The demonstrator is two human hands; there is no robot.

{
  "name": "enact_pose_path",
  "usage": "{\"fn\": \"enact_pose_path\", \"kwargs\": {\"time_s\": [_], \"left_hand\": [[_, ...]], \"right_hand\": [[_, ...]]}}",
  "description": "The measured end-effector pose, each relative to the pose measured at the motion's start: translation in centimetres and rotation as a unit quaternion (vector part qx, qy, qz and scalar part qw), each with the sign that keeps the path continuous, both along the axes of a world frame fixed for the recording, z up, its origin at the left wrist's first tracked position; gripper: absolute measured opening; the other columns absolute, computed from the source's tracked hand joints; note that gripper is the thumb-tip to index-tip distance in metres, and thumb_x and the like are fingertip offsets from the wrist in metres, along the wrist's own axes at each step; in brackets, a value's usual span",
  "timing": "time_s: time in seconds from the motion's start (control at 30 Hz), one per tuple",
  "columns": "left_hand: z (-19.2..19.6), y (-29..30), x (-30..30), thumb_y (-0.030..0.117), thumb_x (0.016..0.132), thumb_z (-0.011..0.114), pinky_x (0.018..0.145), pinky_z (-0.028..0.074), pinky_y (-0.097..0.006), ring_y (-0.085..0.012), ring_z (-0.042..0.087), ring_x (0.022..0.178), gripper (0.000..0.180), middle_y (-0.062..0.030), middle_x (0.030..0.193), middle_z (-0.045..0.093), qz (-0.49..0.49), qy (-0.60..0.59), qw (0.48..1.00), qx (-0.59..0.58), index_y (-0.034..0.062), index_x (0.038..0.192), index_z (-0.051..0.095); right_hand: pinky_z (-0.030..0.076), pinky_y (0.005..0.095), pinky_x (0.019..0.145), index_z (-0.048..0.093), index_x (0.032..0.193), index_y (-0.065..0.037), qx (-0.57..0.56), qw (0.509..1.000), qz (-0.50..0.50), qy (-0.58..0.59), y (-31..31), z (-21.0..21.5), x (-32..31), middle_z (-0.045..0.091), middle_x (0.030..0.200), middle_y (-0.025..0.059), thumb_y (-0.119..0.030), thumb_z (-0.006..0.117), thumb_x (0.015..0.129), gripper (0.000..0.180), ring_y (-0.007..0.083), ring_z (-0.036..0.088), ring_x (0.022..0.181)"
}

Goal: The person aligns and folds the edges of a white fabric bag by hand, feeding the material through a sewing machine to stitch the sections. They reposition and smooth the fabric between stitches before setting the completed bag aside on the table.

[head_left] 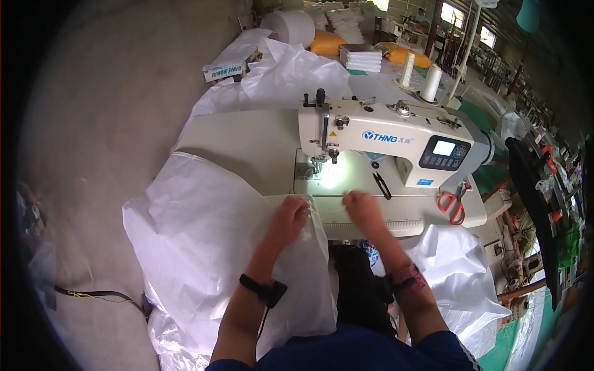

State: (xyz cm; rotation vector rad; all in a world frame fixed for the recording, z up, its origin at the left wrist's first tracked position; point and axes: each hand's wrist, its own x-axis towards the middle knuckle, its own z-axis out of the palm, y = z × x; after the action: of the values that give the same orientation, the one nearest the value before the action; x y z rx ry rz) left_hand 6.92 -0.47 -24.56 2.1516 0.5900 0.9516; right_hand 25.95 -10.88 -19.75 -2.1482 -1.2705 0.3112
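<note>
Sheeting (204,229), white, glossy and creased, drapes over the front of the table (241,139). The left hand (291,217) grips it near a corner; the right hand (364,211) is curled, its hold unclear.

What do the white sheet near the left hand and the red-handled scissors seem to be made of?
The sheet looks like thin plastic, perhaps woven, with a soft sheen: it creases sharply and catches light. The scissors seem to have smooth plastic handles, evenly red, and probably metal blades, greyish dark.

Glossy white sheet (198,216), creased, draped over left front of pale table (241,139).
</note>
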Motion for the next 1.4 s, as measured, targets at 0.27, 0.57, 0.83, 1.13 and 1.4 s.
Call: {"fn": "enact_pose_path", "kwargs": {"time_s": [0.27,0.57,0.83,1.13,1.4], "left_hand": [[0.9,-2.7,-0.3,0.003,0.079,0.062,0.071,0.049,-0.028,-0.02,0.061,0.076,0.016,-0.0105,0.089,0.061,0.095,0.013,0.994,-0.045,0.0028,0.094,0.06],[3.5,-7.6,-2.8,0.002,0.077,0.063,0.071,0.05,-0.032,-0.0256,0.061,0.079,0.012,-0.0104,0.089,0.061,0.168,-0.005,0.983,0.077,0.0028,0.089,0.062],[8.6,-10.7,-5.9,0.002,0.077,0.065,0.069,0.049,-0.03,-0.0218,0.06,0.075,0.009,-0.0095,0.081,0.062,0.188,0.004,0.981,0.046,0.002,0.086,0.064],[9.4,-10.6,-9.1,0.0,0.076,0.062,0.065,0.045,-0.027,-0.0178,0.058,0.069,0.004,-0.0081,0.074,0.06,0.165,-0.093,0.98,-0.059,0.0005,0.08,0.062],[13.0,-8.9,-14.5,0.005,0.076,0.054,0.071,0.044,-0.034,-0.0177,0.052,0.068,0.006,-0.0046,0.07,0.054,-0.043,-0.38,0.852,-0.358,0.0028,0.071,0.055]], "right_hand": [[0.05,0.0389,0.072,0.06,0.1,0.001,0.04,0.998,-0.008,0.048,-1.2,-3.1,-7.7,0.065,0.082,0.0169,-0.028,0.066,0.079,0.037,0.0308,0.064,0.081],[0.047,0.0231,0.069,0.057,0.114,0.003,0.13,0.777,0.054,0.613,-3.9,-4.0,-9.2,0.062,0.089,0.0025,-0.012,0.06,0.087,0.031,0.0078,0.058,0.078],[0.043,0.0189,0.062,0.058,0.12,-0.004,0.225,0.859,0.161,0.43,-5.7,0.3,-12.9,0.058,0.08,-0.0022,-0.007,0.055,0.089,0.032,0.0022,0.05,0.07],[0.043,0.0196,0.055,0.057,0.122,-0.004,0.298,0.852,0.252,0.348,-6.1,1.4,-15.5,0.059,0.08,0.0,-0.003,0.054,0.089,0.033,0.0032,0.05,0.064],[0.037,0.0183,0.052,0.061,0.113,-0.004,0.145,0.825,0.165,0.52,-5.8,1.2,-13.6,0.057,0.074,-0.0043,-0.009,0.051,0.091,0.024,0.0017,0.045,0.058]]}}
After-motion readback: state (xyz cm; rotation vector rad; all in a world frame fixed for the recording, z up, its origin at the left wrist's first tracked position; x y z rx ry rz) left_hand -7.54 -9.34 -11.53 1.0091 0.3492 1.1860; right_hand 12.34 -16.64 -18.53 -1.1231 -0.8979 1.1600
